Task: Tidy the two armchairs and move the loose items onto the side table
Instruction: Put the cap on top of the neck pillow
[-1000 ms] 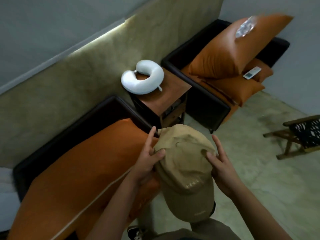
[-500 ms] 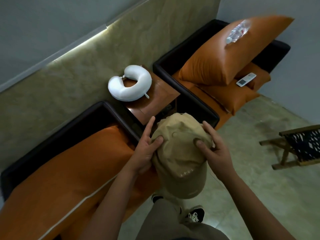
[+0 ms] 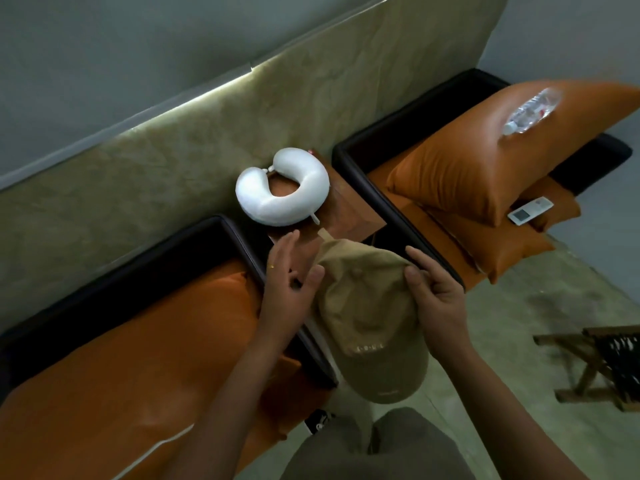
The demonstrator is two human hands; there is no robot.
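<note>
The tan cap has travelled farther away, its back strap now over the near edge of the desk; the left hand has released it, fingers spread beside the crown

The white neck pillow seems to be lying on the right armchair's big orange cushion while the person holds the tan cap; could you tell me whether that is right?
Not quite: the head view shows the white neck pillow lying on the wooden side table, not on the big orange cushion. The right hand does hold the tan cap.
</note>
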